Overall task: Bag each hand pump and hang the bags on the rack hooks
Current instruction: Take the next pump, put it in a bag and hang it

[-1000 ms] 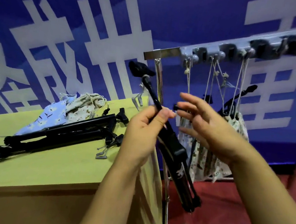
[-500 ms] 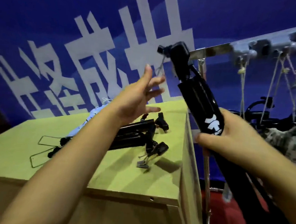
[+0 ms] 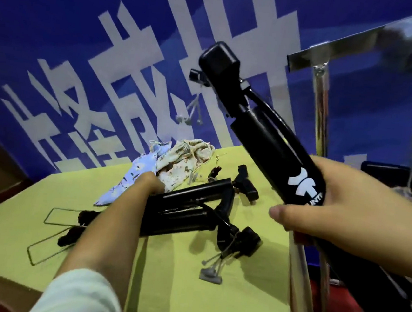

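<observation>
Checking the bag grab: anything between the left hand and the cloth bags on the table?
Nothing visible. The left hand has reached over the black pumps lying on the table and is already at the blue bag and floral bag. Its fingers are hidden, so the grip cannot be told.

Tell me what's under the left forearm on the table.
Under the left forearm lie black pumps on the yellow-green table, their wire foot loops sticking out leftward. The left hand reaches the cloth bags; its fingers are hidden.
</observation>
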